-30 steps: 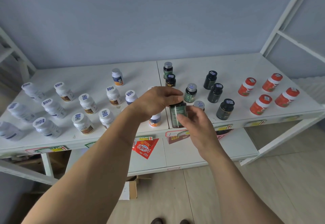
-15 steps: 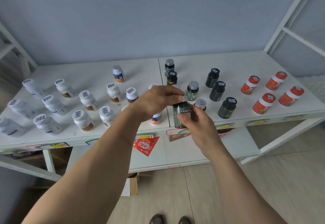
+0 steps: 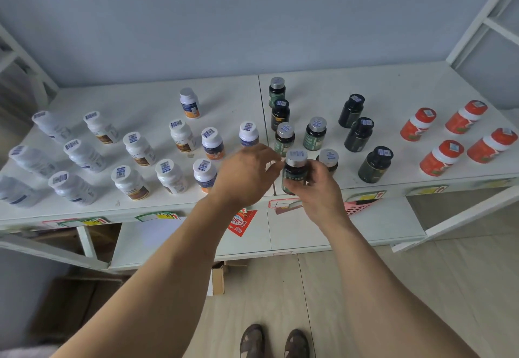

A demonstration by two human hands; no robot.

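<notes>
- Where the blue-grey wall ends, a white surface runs across the whole view, made of two panels with a seam down the middle.
- Under it lies a lower shelf, also white, above a tiled floor.
- On the left panel stand many white bottles, each with a barcode sticker on its cap, spaced out in loose rows.
- At the far right stand five red bottles, well apart from the hands.
- Between those groups stand dark bottles, some with black caps, some with silver ones.
- The right hand wraps its fingers and thumb round a green bottle from the right side.
- The left hand reaches in from the left with its fingers loosely bent, the tips at the cap's edge; I cannot tell whether they pinch it or only come near.
- The green bottle is upright at the front edge of the surface, just right of the seam, with a silver cap and sticker on top; whether its base rests on the surface is hidden.
- A red sticker hangs from the front edge below the left hand.
</notes>
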